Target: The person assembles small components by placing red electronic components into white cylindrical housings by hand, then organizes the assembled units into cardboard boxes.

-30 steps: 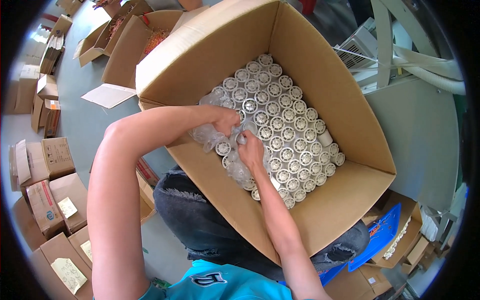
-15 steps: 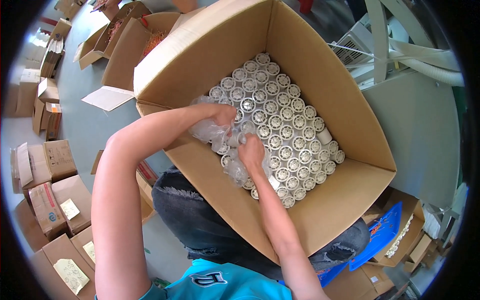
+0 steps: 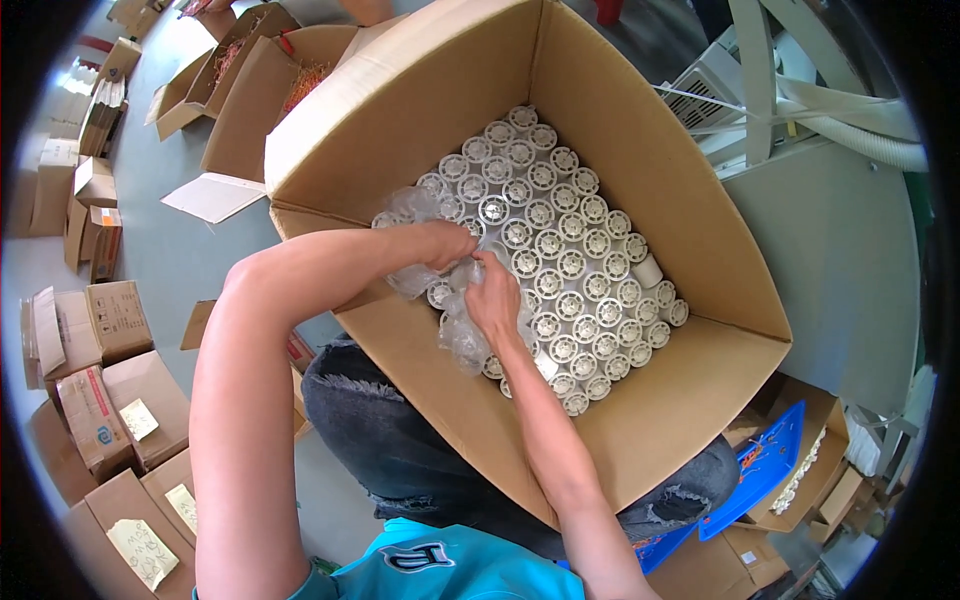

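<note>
A large open cardboard box (image 3: 650,140) stands before me, tilted in view. Rows of white round plastic parts (image 3: 571,264), with spoked ends facing up, line its bottom. My left hand (image 3: 450,243) reaches in over the left wall, its fingers closed on a crumpled clear plastic bag (image 3: 462,340). Close beside it, my right hand (image 3: 493,300) is also closed on the bag, and the fingertips of both hands nearly meet. Folds of the plastic spread on both sides over the nearest parts. Whatever lies under my fingers is hidden.
One white part (image 3: 647,272) lies on its side by the right wall. A blue tray (image 3: 765,465) sits at the lower right near a grey machine panel (image 3: 835,260). Cartons (image 3: 145,395) line the left floor; open boxes with reddish strands (image 3: 305,85) stand at the far left.
My hands have come closer together. The right hand has shifted slightly up and left, the left hand a little down. A white piece seen between them earlier is now hidden.
</note>
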{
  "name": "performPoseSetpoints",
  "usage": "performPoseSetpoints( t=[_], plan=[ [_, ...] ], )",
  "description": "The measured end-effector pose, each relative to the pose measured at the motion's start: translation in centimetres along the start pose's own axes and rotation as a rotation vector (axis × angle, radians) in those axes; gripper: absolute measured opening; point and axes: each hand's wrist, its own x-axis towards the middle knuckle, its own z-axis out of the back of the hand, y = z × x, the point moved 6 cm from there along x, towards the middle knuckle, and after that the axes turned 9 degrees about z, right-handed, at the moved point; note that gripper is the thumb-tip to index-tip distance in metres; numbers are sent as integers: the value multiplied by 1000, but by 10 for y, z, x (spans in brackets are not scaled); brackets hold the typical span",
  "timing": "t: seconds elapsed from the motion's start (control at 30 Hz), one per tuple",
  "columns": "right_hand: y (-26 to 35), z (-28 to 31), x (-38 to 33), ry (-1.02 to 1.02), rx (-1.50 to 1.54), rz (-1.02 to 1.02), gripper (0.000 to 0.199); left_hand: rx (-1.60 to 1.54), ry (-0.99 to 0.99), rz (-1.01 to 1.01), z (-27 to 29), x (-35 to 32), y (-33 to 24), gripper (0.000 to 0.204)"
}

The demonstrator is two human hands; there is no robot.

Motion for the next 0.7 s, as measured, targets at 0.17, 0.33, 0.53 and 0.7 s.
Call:
performPoseSetpoints(
  t=[0.17,0.33,0.53,0.7],
  plan=[
    [3,3,6,33,8,-99,42,141,-1,66,-2,-4,5,20],
    [19,9,19,231,-34,-104,35,148,-39,38,19,-15,-11,14],
    [-14,-2,19,223,180,-127,22,138,-92,-26,14,-11,-15,9],
    [-21,-6,21,219,267,-142,20,158,-65,-40,8,-12,-11,14]
  ],
)
